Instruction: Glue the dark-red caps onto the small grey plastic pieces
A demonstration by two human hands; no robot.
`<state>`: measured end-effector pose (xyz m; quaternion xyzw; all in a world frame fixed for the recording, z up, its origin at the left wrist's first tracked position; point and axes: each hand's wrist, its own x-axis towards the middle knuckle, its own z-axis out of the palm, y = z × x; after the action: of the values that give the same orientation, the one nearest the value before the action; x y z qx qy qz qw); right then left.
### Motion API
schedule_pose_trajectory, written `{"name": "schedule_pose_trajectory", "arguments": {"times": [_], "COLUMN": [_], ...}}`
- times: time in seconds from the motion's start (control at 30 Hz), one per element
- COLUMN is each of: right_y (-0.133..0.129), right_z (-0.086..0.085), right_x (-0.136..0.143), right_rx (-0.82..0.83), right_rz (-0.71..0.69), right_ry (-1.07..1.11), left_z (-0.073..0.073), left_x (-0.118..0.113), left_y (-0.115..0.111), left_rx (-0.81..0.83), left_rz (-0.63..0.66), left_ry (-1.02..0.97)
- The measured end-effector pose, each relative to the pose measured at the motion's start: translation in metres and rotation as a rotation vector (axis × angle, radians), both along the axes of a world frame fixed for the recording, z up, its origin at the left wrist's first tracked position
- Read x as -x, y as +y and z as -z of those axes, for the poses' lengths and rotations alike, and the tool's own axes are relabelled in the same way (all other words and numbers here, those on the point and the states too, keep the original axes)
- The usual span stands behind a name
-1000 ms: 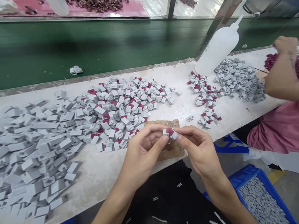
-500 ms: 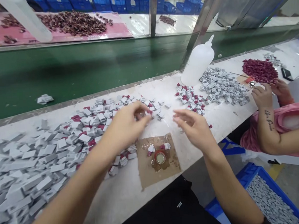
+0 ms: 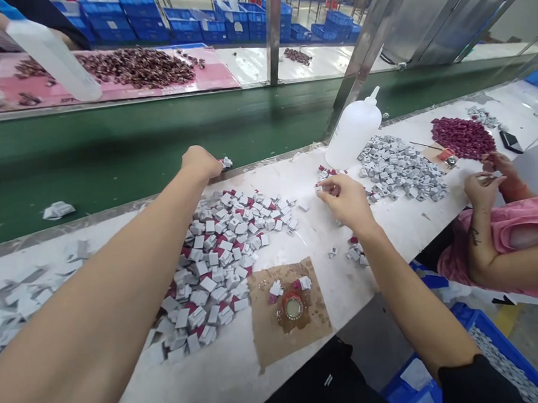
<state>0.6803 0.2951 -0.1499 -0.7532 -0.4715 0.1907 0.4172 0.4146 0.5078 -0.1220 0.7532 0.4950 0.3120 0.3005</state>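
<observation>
My left hand (image 3: 199,162) is stretched out to the near edge of the green belt. A small grey-and-maroon plastic piece (image 3: 226,162) shows at its fingertips; most of the fingers are hidden behind the hand. Over the smaller pile on the right, my right hand (image 3: 348,201) pinches a small light-grey piece (image 3: 318,187) between thumb and fingers. Between my arms lies a heap of grey-and-maroon pieces (image 3: 217,253). Beside it, a wet brown cardboard square (image 3: 271,341) bears a round red-rimmed cap (image 3: 294,307) and two loose pieces.
A white squeeze bottle (image 3: 353,132) stands by a metal post. Behind it runs the green belt (image 3: 124,143), with a pale lump (image 3: 58,210) on it. At right, a co-worker's hands (image 3: 482,185) work near grey and maroon piles. A blue crate (image 3: 510,345) sits below.
My left hand has gone from above the heap out to the belt's edge. The right hand, open and apart before, now pinches a small piece. The view has shifted slightly.
</observation>
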Motion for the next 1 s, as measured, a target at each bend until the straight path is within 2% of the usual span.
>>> {"name": "schedule_pose_trajectory", "arguments": {"times": [0.1, 0.17, 0.27, 0.37, 0.43, 0.53, 0.63, 0.73, 0.77, 0.83, 0.93, 1.0], "right_y": [-0.021, -0.039, -0.064, -0.087, -0.105, -0.136, -0.165, -0.186, -0.191, -0.200, -0.209, -0.213], "right_z": [-0.011, -0.019, -0.028, -0.033, -0.035, -0.039, -0.041, -0.038, -0.036, -0.029, -0.017, -0.010], "right_x": [0.013, 0.026, 0.050, 0.074, 0.087, 0.100, 0.104, 0.106, 0.106, 0.107, 0.104, 0.102], "right_rx": [-0.032, -0.055, -0.097, -0.127, -0.141, -0.139, -0.112, -0.052, -0.033, -0.013, -0.012, -0.013], "right_rz": [-0.060, -0.112, -0.163, -0.181, -0.202, -0.254, -0.381, -0.547, -0.568, -0.536, -0.375, -0.282], "right_ry": [0.175, 0.370, 0.729, 0.867, 0.836, 0.598, 0.310, 0.221, 0.219, 0.222, 0.221, 0.230], "left_z": [-0.019, -0.035, -0.052, -0.052, -0.045, -0.034, -0.028, -0.022, -0.020, -0.012, 0.005, 0.017], "left_x": [0.002, 0.002, 0.003, 0.011, 0.018, 0.030, 0.043, 0.063, 0.072, 0.095, 0.140, 0.168], "left_y": [-0.023, -0.053, -0.118, -0.191, -0.233, -0.281, -0.316, -0.348, -0.358, -0.375, -0.389, -0.392], "left_rx": [0.073, 0.092, 0.137, 0.241, 0.303, 0.403, 0.508, 0.546, 0.500, 0.271, -0.164, -0.310], "left_rz": [-0.095, -0.091, 0.067, 0.304, 0.317, 0.238, 0.192, 0.148, 0.126, 0.022, -0.290, -0.456], "left_ry": [0.113, 0.144, 0.082, -0.171, -0.335, -0.490, -0.505, -0.433, -0.382, -0.209, 0.253, 0.568]}}
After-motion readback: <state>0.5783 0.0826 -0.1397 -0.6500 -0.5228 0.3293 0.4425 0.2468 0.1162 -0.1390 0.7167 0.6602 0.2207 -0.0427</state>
